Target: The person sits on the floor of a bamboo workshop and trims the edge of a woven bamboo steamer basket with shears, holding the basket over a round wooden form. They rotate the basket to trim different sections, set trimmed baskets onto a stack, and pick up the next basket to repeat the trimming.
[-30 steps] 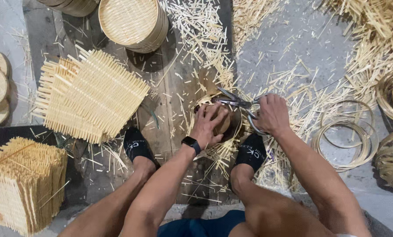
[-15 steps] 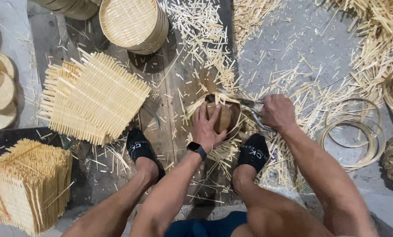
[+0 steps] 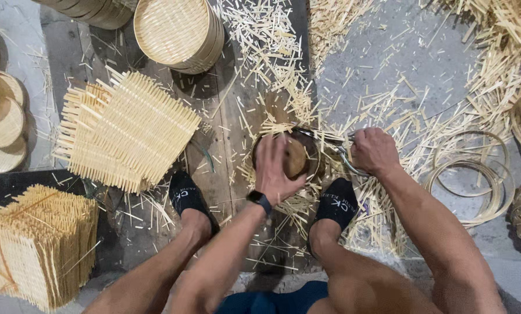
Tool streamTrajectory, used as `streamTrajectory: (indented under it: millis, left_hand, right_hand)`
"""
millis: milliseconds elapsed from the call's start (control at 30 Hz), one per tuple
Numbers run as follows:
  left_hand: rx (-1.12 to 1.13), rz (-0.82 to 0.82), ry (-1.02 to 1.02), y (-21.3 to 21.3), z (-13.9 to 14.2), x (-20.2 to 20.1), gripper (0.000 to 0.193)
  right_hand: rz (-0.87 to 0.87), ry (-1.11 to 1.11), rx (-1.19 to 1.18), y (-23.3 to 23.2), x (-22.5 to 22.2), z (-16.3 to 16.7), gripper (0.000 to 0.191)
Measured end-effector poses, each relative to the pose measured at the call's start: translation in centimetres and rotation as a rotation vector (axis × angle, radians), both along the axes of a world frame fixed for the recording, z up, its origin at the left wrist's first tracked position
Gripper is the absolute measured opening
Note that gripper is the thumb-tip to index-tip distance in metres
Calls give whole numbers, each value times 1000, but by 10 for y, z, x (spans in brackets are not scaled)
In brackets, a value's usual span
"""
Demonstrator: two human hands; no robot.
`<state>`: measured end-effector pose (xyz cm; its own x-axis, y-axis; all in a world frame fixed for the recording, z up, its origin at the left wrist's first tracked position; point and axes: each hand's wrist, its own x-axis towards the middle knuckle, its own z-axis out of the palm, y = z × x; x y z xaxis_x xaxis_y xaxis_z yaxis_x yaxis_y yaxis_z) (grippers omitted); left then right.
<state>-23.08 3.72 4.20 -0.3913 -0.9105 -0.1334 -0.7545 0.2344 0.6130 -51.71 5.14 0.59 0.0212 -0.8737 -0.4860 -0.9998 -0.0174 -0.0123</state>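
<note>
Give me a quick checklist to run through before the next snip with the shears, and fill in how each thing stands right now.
1. Left hand flat on the round woven piece, holding it down: ok.
2. Right hand closed around the shears handles: ok.
3. Left fingers clear of the blades: cannot tell, the blade tips are hidden by the piece's rim.
4. Both feet in black socks set back from the cutting spot: ok, though the right foot is close.
5. Board free of offcuts: not ok, bamboo trimmings lie all over.
</note>
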Motion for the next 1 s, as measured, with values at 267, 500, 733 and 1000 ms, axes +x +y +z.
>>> streamTrajectory:
  millis: [267, 500, 733, 1000]
  left_hand:
    - [-61, 136, 1, 11, -12, -14, 107]
    - [-65, 161, 60, 16, -14, -14, 108]
    - [35, -35, -17, -2, -12, 1, 107]
    - [108, -219, -68, -12, 1, 5, 114]
  right_hand:
    - [18, 28, -111, 2, 8, -14, 33]
    - [33, -35, -216, 2, 3, -6, 43]
    - [34, 33, 41, -7, 6, -13, 38]
    - [101, 17, -157, -1, 6, -20, 53]
